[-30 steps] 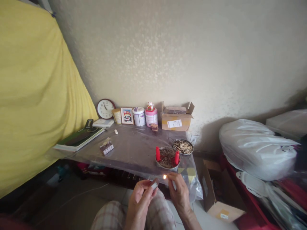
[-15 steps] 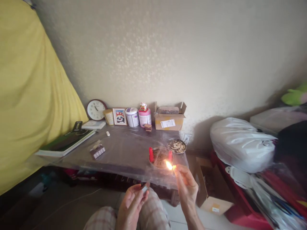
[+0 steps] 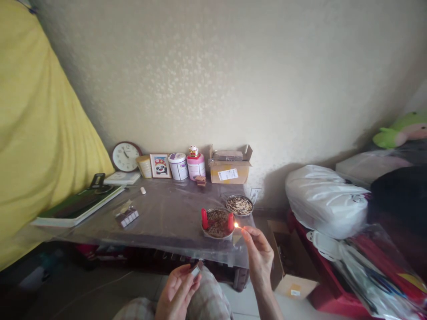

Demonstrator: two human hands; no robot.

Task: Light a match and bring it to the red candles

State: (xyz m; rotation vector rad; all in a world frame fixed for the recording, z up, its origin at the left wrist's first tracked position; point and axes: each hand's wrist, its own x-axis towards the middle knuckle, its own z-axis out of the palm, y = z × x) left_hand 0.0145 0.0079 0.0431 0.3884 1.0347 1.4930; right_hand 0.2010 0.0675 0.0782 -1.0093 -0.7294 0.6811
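Between thumb and fingers, my right hand (image 3: 259,253) pinches a burning match (image 3: 238,226), its small flame close beside the right red candle (image 3: 231,221). That candle and the left red candle (image 3: 204,218) stand upright in a round dish (image 3: 216,237) with brown grainy contents. Whether either candle is lit I cannot make out. Lower down, above my lap, my left hand (image 3: 178,289) is closed around a matchbox (image 3: 196,269). Just behind the candle dish sits a round tin of matchsticks (image 3: 239,205).
Packed matchboxes (image 3: 127,216) and a large book (image 3: 80,206) lie on the left of the table (image 3: 160,222). A clock (image 3: 126,156), a framed panda picture (image 3: 160,166), canisters (image 3: 178,166) and a cardboard box (image 3: 229,172) line the wall. Bags (image 3: 328,200) stand right.
The match flame has shrunk from a large bright flare to a small point. My right hand has brought it nearer the right candle's side. The view has shifted slightly to the right.
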